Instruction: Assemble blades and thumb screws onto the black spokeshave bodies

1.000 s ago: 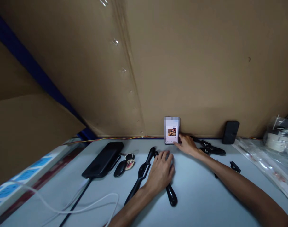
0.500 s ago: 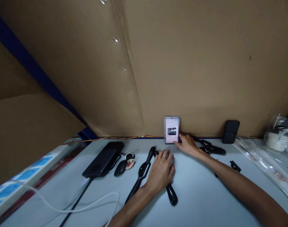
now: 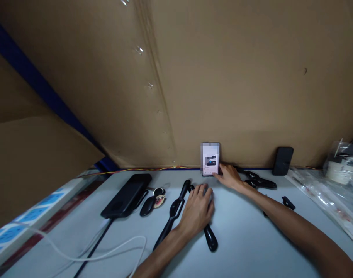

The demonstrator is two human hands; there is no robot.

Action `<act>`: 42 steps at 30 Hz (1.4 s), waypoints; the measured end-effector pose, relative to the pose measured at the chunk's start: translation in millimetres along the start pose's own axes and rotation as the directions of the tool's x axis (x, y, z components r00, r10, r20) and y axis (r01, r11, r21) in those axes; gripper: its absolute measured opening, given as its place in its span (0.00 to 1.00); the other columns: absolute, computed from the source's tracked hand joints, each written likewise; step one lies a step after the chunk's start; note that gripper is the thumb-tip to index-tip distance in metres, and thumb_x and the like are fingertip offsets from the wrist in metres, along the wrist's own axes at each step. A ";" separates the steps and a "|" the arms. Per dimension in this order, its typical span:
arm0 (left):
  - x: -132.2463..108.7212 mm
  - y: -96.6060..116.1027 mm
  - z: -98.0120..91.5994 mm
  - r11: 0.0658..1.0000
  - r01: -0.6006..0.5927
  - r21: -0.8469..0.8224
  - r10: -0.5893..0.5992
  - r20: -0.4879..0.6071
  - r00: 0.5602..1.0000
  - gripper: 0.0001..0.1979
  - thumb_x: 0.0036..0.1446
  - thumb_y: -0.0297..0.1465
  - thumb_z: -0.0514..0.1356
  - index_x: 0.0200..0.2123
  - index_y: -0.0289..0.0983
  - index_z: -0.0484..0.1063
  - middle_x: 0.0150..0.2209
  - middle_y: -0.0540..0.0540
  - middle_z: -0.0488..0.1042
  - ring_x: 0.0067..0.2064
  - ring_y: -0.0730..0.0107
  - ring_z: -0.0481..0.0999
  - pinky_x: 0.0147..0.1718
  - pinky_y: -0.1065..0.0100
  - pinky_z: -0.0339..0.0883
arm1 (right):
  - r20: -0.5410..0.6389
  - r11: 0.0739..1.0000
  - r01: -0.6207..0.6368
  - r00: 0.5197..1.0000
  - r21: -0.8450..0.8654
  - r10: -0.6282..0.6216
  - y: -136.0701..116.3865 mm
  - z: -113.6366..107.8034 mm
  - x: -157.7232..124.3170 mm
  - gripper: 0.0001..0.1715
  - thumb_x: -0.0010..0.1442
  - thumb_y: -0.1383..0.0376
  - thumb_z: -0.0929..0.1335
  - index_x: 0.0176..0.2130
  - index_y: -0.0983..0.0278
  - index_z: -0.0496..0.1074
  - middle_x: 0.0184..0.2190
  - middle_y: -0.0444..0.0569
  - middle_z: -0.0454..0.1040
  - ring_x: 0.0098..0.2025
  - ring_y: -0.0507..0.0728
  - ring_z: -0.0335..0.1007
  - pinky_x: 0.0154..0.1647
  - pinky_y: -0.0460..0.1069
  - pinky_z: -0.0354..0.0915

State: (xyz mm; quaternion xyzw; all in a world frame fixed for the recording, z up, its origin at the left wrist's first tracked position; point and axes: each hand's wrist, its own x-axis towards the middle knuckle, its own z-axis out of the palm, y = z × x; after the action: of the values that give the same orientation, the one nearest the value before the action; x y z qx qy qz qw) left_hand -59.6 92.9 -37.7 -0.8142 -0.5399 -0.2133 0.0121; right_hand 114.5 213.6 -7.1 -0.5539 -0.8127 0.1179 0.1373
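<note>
My left hand (image 3: pixel 196 208) lies palm down over the middle of a black spokeshave (image 3: pixel 210 238), whose lower handle sticks out beneath it. The fingers look loosely bent and slightly apart on the tabletop. Just left of that hand is a second black spokeshave (image 3: pixel 173 210), partly behind my forearm. A lit smartphone (image 3: pixel 210 160) leans upright against the brown wall. At its lower right corner is my right hand (image 3: pixel 231 177), thumb at the front lower edge and other fingers at the side, partly hidden.
Black spring clamps (image 3: pixel 260 183) lie beyond my right forearm, near a small black part (image 3: pixel 288 203). A dark phone (image 3: pixel 283 161) leans at the wall. Plastic-wrapped items (image 3: pixel 338 170) fill the right side. At left are a power bank (image 3: pixel 127 195), keys (image 3: pixel 148 205), a white cable (image 3: pixel 107 256) and a power strip (image 3: pixel 28 218).
Both hands keep the same places on the spokeshave and the smartphone. The view has shifted very slightly.
</note>
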 end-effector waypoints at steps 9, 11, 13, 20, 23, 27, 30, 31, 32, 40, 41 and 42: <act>0.4 -0.2 0.3 1.000 0.000 0.022 0.000 0.004 1.000 0.14 0.70 0.35 0.66 0.54 0.36 0.75 0.60 0.39 0.74 0.61 0.49 0.74 0.58 0.44 0.72 | 0.002 1.000 0.007 1.000 0.007 -0.007 0.5 -0.4 0.1 0.21 0.73 0.55 0.71 0.59 0.63 0.73 0.56 0.54 0.77 0.52 0.62 0.78 0.53 0.61 0.76; 0.2 -0.4 0.8 1.000 0.002 0.019 -0.002 0.004 1.000 0.14 0.70 0.35 0.66 0.54 0.36 0.75 0.60 0.39 0.74 0.61 0.49 0.74 0.58 0.44 0.72 | 0.006 1.000 0.006 1.000 0.006 -0.006 0.4 -0.8 0.0 0.22 0.73 0.55 0.71 0.60 0.63 0.73 0.56 0.54 0.76 0.52 0.62 0.78 0.53 0.61 0.76; 0.0 -0.5 1.0 1.000 0.002 0.013 -0.002 0.004 1.000 0.14 0.70 0.35 0.66 0.54 0.36 0.75 0.60 0.39 0.74 0.61 0.49 0.74 0.58 0.44 0.72 | 0.009 1.000 0.002 1.000 0.005 -0.002 0.2 -1.2 -0.1 0.22 0.73 0.55 0.71 0.60 0.63 0.73 0.56 0.54 0.77 0.52 0.61 0.78 0.53 0.61 0.76; 0.2 -0.8 0.9 1.000 0.000 0.001 0.000 0.002 1.000 0.14 0.70 0.35 0.66 0.55 0.36 0.75 0.60 0.39 0.73 0.61 0.49 0.74 0.58 0.44 0.71 | 0.011 1.000 -0.007 1.000 -0.001 0.007 -0.6 -1.7 -0.2 0.21 0.73 0.55 0.71 0.59 0.63 0.73 0.55 0.54 0.77 0.52 0.61 0.78 0.53 0.61 0.76; 0.3 -1.0 1.6 1.000 0.001 0.006 -0.001 0.006 1.000 0.14 0.70 0.35 0.66 0.54 0.36 0.75 0.60 0.39 0.73 0.61 0.49 0.74 0.59 0.44 0.71 | 0.009 1.000 -0.011 1.000 0.005 0.011 0.0 -0.9 0.3 0.21 0.73 0.54 0.71 0.58 0.64 0.74 0.54 0.53 0.77 0.51 0.61 0.78 0.52 0.60 0.76; -0.1 -0.9 2.0 1.000 -0.001 0.017 0.000 0.011 1.000 0.13 0.70 0.35 0.66 0.54 0.36 0.75 0.60 0.39 0.73 0.61 0.49 0.74 0.58 0.45 0.71 | -0.004 1.000 -0.004 1.000 0.017 0.004 1.7 0.6 1.5 0.20 0.73 0.56 0.71 0.58 0.64 0.74 0.55 0.53 0.77 0.51 0.61 0.78 0.53 0.60 0.76; -0.5 -0.7 2.0 1.000 0.000 0.020 0.000 0.008 1.000 0.13 0.70 0.33 0.66 0.53 0.36 0.75 0.60 0.40 0.73 0.61 0.49 0.73 0.58 0.45 0.71 | -0.017 1.000 0.005 1.000 0.022 -0.005 2.7 1.3 2.3 0.19 0.73 0.57 0.71 0.58 0.63 0.74 0.56 0.53 0.77 0.53 0.62 0.78 0.54 0.61 0.76; -0.6 -0.6 2.1 1.000 0.000 0.020 0.000 0.006 1.000 0.12 0.69 0.33 0.65 0.53 0.36 0.75 0.59 0.40 0.73 0.61 0.49 0.73 0.58 0.45 0.71 | -0.021 1.000 0.007 1.000 0.022 -0.007 3.0 1.5 2.4 0.19 0.73 0.57 0.71 0.58 0.63 0.74 0.56 0.53 0.77 0.53 0.62 0.78 0.54 0.61 0.76; -0.8 -0.5 2.2 1.000 -0.001 0.020 0.001 0.003 1.000 0.12 0.69 0.32 0.65 0.53 0.35 0.74 0.59 0.40 0.73 0.61 0.49 0.73 0.58 0.46 0.71 | -0.025 1.000 0.009 1.000 0.021 -0.008 3.1 1.7 2.6 0.19 0.73 0.57 0.71 0.58 0.63 0.74 0.56 0.54 0.76 0.53 0.62 0.78 0.54 0.61 0.76; -1.0 -0.6 3.1 1.000 -0.005 0.015 0.005 -0.004 1.000 0.13 0.67 0.27 0.64 0.53 0.36 0.74 0.60 0.38 0.72 0.61 0.48 0.71 0.59 0.46 0.68 | -0.028 1.000 0.007 1.000 0.009 -0.007 3.3 2.2 2.6 0.19 0.73 0.57 0.71 0.59 0.62 0.74 0.57 0.54 0.76 0.54 0.62 0.77 0.54 0.61 0.76; -0.9 -0.6 3.1 1.000 -0.005 0.013 0.005 -0.003 1.000 0.13 0.66 0.26 0.64 0.53 0.36 0.74 0.60 0.38 0.72 0.61 0.48 0.71 0.59 0.46 0.68 | -0.027 1.000 0.005 1.000 0.010 -0.005 3.3 2.2 2.5 0.19 0.73 0.57 0.71 0.59 0.62 0.74 0.57 0.54 0.76 0.53 0.61 0.77 0.54 0.61 0.76; -0.9 -0.6 3.1 1.000 -0.006 0.011 0.006 -0.003 1.000 0.13 0.66 0.26 0.64 0.53 0.36 0.74 0.60 0.39 0.72 0.61 0.48 0.71 0.59 0.46 0.68 | -0.026 1.000 0.003 1.000 0.010 -0.003 3.3 2.2 2.5 0.19 0.73 0.57 0.71 0.58 0.62 0.74 0.57 0.54 0.76 0.53 0.61 0.77 0.54 0.61 0.76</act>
State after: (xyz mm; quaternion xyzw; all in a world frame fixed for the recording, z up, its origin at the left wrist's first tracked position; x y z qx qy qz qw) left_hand -59.4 93.1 -41.0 -0.8154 -0.5387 -0.2114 0.0179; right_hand 115.8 217.0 -10.1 -0.5533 -0.8111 0.1147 0.1509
